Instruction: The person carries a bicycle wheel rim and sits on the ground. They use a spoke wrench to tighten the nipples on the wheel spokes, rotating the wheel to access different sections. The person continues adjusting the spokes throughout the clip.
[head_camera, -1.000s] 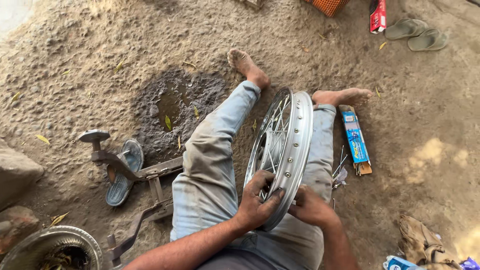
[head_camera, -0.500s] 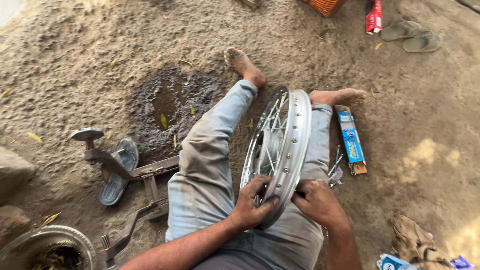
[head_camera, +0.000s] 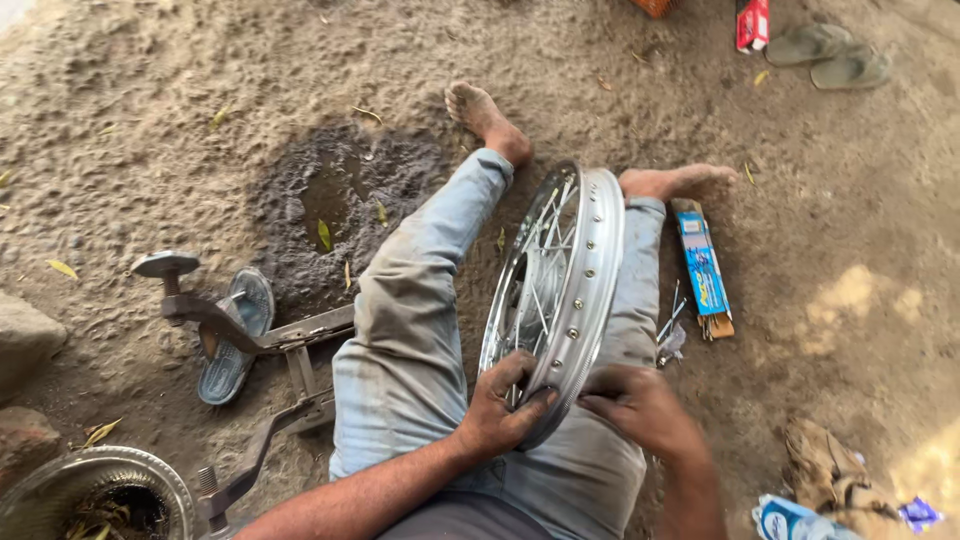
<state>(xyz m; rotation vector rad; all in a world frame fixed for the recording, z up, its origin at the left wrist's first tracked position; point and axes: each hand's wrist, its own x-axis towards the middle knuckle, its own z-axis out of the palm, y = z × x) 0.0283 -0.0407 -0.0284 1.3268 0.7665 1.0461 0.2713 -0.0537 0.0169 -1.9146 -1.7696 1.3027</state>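
The person sits on the sandy ground with both legs stretched forward, and a silver spoked wheel rim (head_camera: 565, 290) stands upright on its edge between the legs, its lower part resting near the lap. The left hand (head_camera: 500, 405) is clamped on the near edge of the rim — the fingers curl around the metal and into the spokes, the thumb lies on the outer face. The right hand (head_camera: 635, 405) is just beside the rim on its right side, the fingertips touching the outer band; the fingers are bent together, but I cannot tell if they pinch some small thing. Beside the right leg lies a long blue box (head_camera: 704, 265), and between it and the leg a few loose thin spokes (head_camera: 668, 325) lie on the ground. On the left side a metal stand (head_camera: 250, 340) with a round flat top lies on the ground, with a grey sandal (head_camera: 232, 335) under it. A dark wet patch (head_camera: 335, 200) is in the sand beyond the left knee. Far at the top right are two more sandals (head_camera: 830, 55) and a red box (head_camera: 752, 22) — well apart from the wheel. Another rim (head_camera: 95, 485) shows at the bottom left corner.
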